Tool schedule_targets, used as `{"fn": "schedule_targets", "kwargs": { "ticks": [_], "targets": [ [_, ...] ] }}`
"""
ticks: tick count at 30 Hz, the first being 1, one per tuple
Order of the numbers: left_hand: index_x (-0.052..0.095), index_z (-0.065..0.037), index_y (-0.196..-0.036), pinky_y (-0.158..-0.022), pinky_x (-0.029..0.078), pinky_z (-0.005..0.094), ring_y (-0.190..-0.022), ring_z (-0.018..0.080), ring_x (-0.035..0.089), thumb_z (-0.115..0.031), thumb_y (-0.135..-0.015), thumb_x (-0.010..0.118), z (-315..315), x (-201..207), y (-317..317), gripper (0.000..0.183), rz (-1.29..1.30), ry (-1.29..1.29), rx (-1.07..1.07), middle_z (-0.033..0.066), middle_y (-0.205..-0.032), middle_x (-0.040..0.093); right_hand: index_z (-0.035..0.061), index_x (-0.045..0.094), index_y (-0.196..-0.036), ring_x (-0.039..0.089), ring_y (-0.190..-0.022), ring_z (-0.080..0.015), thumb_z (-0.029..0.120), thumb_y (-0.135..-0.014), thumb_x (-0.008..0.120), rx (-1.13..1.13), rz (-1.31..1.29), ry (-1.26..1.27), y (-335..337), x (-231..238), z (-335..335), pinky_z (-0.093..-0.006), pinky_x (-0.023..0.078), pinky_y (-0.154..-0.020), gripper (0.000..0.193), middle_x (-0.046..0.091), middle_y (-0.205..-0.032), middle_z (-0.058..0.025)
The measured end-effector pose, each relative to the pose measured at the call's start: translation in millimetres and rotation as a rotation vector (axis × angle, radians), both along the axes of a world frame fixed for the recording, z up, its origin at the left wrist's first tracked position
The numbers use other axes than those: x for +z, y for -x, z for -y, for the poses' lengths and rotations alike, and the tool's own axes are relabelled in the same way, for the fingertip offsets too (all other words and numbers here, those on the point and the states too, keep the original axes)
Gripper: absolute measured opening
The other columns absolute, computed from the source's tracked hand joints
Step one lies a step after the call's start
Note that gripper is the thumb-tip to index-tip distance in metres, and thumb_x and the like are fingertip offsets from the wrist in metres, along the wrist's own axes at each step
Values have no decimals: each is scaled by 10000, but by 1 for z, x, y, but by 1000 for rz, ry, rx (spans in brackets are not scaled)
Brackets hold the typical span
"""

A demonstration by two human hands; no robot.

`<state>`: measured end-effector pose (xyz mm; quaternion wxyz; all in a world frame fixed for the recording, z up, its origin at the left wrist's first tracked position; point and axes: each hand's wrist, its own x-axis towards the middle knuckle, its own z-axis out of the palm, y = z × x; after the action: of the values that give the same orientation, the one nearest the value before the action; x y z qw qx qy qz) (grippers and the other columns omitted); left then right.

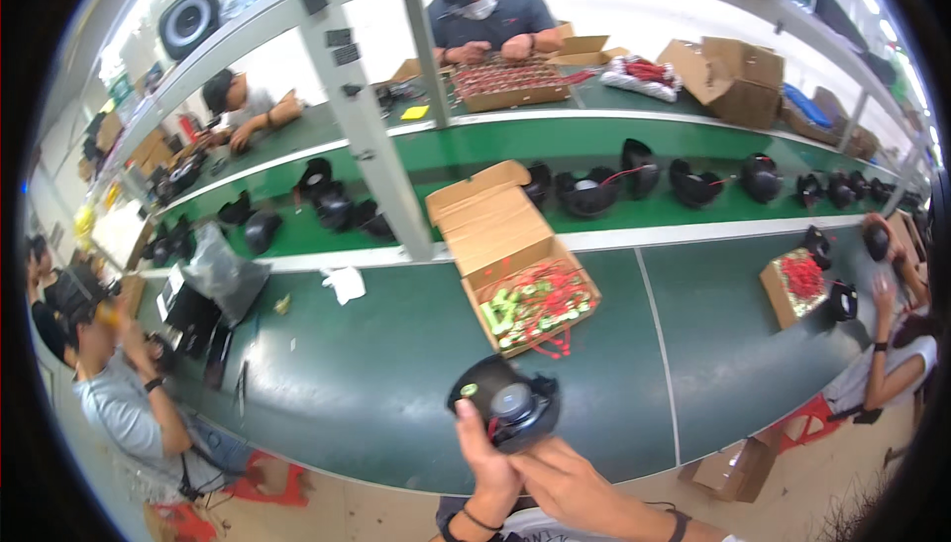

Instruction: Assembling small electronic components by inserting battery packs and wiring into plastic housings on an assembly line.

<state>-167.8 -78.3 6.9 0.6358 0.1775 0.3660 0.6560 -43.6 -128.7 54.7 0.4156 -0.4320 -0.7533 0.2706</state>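
Above the near edge of the bench I hold a black rounded plastic shell [477,379] with a round grey speaker-like part [513,402] set in its open side. A small pale-green round piece sits on the shell, and a short red wire shows near its lower rim. My left hand [487,465] is closed on the shell's left side, thumb up along it. My right hand [561,477] closes on it from below right; its fingertips are partly hidden. Just beyond stands an open cardboard box [482,332] of red wires and pale-green pieces [540,299].
Several black shells [586,193] line the green conveyor [466,142] behind a white rail. A grey post [369,116] rises left of the box. Co-workers sit at left, right and across. A plastic bag [220,270] and white tissue [345,284] lie on the bench [347,383].
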Motion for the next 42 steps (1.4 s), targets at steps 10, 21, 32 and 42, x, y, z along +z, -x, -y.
{"fn": "schedule_targets", "kwargs": {
  "ticks": [10, 21, 32, 42],
  "targets": [
    [497, 80, -1413, -1071, 479, 368, -1184, 221, 628, -331, -1072, 612, -14, 18, 35, 547, -724, -332, -128, 157, -1280, 661, -36, 562, -1351, 721, -1093, -390, 306, -968, 743, -885, 49, -102, -275, 4, -328, -473, 570, -941, 544, 706, -1241, -267],
    [534, -134, -1503, -989, 565, 509, -1165, 441, 714, -575, -1002, 677, -49, 38, 32, 683, -1325, -181, -687, 234, -1259, 737, 48, 583, -1490, 673, -1275, -378, 230, -751, 936, -895, 70, 391, -344, -32, -485, -538, 639, -897, 839, 664, -1414, -235],
    [539, -76, -1500, -1087, 506, 474, -1250, 415, 645, -456, -1024, 685, -49, 11, 8, 627, -1184, -287, -740, 206, -1363, 680, 80, 430, -1617, 544, -1362, -344, 200, -1023, 736, -867, -146, -642, -293, 82, -334, -418, 416, -1169, 680, 523, -1509, -227],
    [529, 7, -1493, -1191, 428, 387, -1378, 236, 565, -58, -996, 697, -61, 11, -3, 528, -797, -355, -791, 146, -1426, 617, -21, 443, -1575, 572, -1271, -375, 200, -867, 840, -402, 40, 424, -101, 9, -1, -455, 463, -1095, 842, 551, -1376, -248]
  ]
}}
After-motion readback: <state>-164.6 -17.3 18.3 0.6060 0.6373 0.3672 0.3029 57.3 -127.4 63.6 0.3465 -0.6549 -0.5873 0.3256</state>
